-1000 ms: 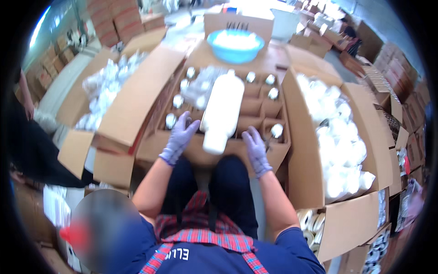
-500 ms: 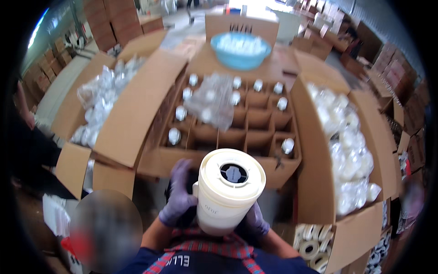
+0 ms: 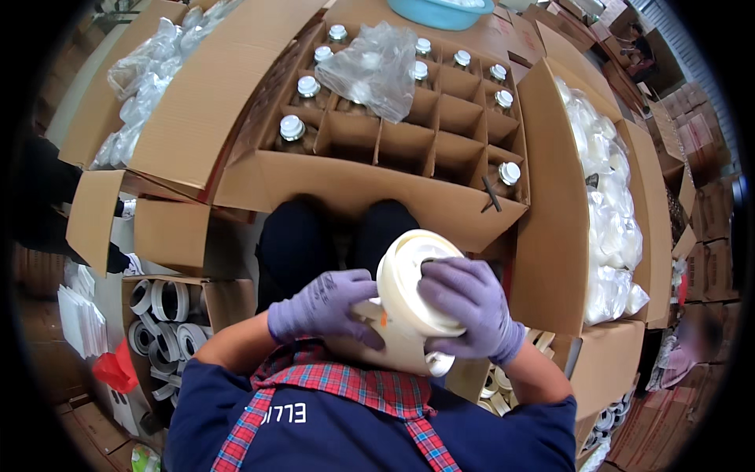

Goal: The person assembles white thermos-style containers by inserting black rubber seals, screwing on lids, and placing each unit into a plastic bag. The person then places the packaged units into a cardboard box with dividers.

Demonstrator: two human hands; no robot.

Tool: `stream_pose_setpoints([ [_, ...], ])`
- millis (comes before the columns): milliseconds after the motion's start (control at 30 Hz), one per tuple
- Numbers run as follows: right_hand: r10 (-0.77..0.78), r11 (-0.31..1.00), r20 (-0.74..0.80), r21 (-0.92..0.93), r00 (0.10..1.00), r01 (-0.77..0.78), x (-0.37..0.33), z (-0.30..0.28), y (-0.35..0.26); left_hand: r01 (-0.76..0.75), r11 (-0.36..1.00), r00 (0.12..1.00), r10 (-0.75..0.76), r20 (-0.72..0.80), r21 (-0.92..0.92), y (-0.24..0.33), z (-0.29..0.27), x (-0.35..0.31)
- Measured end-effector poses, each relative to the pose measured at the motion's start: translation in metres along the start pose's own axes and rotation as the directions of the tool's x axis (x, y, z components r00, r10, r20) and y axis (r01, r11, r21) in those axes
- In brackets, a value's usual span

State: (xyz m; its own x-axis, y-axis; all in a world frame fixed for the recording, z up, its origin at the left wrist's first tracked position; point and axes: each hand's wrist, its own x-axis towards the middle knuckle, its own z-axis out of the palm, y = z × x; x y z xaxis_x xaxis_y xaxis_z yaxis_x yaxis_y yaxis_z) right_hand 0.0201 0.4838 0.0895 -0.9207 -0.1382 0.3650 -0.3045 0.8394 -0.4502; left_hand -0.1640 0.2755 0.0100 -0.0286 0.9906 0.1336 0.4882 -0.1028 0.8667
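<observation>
A cream plastic jug-shaped appliance body (image 3: 405, 324) leans against my apron, its round ringed end tilted up and away from me. My left hand (image 3: 326, 307), in a purple glove, grips its left side near a small orange mark. Also gloved, my right hand (image 3: 472, 308) lies over the ringed end and right side. Some of its fingers curl at the central opening; the fingertips there are partly hidden. The lower part of the body is hidden behind my hands and chest.
Ahead stands a divided carton (image 3: 370, 169) with several white-capped bottles and a clear plastic bag (image 3: 373, 71) on top. Open cartons of bagged parts flank it. A box of grey and white rings (image 3: 169, 318) is at left. A blue basin (image 3: 444, 14) sits at the far edge.
The appliance body has gone from nearly upright to tilted. My right hand has moved from its far right side onto the ringed end. The view has tipped down toward my lap.
</observation>
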Motion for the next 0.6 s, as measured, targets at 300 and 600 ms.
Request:
stream_pose_setpoints([
  [300,0.831,0.550,-0.500,0.679,0.242,-0.487,-0.038,0.054,0.048,0.170,0.731,0.918,-0.362,-0.164,-0.661,-0.087,-0.004,-0.026],
  [600,0.398,0.874,-0.571,0.474,0.718,-0.107,0.037,0.032,0.060,-0.018,0.991,0.763,-0.070,-0.642,-0.130,-0.047,-0.039,0.015],
])
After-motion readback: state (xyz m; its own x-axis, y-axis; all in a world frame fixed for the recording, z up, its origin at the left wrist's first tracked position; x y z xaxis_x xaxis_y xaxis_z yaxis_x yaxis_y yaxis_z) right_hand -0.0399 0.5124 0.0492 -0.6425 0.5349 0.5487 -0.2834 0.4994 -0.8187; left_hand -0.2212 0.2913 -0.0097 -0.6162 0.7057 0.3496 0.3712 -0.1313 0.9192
